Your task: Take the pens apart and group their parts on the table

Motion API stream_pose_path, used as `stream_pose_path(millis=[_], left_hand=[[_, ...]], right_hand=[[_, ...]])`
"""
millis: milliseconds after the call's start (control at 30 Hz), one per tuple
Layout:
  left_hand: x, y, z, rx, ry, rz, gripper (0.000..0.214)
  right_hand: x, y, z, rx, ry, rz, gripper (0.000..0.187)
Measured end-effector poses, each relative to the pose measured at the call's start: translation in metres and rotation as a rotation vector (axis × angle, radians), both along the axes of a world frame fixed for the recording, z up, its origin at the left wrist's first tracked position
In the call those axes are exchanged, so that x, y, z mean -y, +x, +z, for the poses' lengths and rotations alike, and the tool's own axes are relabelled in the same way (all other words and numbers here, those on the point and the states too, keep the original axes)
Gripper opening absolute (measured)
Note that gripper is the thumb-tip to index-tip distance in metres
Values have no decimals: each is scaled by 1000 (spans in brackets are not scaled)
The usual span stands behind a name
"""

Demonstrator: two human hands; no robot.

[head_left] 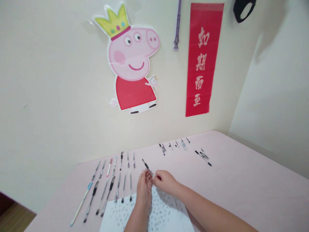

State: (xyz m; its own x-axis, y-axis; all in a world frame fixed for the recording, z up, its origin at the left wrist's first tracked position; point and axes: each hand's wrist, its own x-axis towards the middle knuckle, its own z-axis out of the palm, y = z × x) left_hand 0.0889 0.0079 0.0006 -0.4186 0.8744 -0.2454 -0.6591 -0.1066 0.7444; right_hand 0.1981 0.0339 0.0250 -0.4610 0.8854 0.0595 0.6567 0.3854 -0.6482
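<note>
My left hand (144,189) and my right hand (165,181) meet above a white sheet of paper (125,219) covered in small scribbles. Both pinch one dark pen (147,167), which slants up and to the left from my fingertips. The fingers of each hand are closed on it. To the left, several pens (106,190) lie in rows on the pink table (241,187).
Pen caps and parts (183,145) lie scattered near the wall, with a black pen (203,157) to their right. On the cream wall hang a cartoon pig cutout (132,61) and a red banner (202,58) with characters. The table's left edge drops to a wooden floor (14,219).
</note>
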Motion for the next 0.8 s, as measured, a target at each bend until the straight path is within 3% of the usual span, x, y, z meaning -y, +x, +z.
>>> stream_pose_path(millis=[200,500,667,800], left_hand=[[-3,-4,-2,216,-25,-37,21],[-1,-6,0,224,-49,-38,14],[1,-4,1,175,-36,-121,7],[7,3,3,64,-37,-246,12]], right_hand=[[23,7,-6,27,29,51,21],[28,13,-9,42,101,199,22],[15,17,-19,-168,33,115,25],[3,18,-30,-512,-176,17,20]])
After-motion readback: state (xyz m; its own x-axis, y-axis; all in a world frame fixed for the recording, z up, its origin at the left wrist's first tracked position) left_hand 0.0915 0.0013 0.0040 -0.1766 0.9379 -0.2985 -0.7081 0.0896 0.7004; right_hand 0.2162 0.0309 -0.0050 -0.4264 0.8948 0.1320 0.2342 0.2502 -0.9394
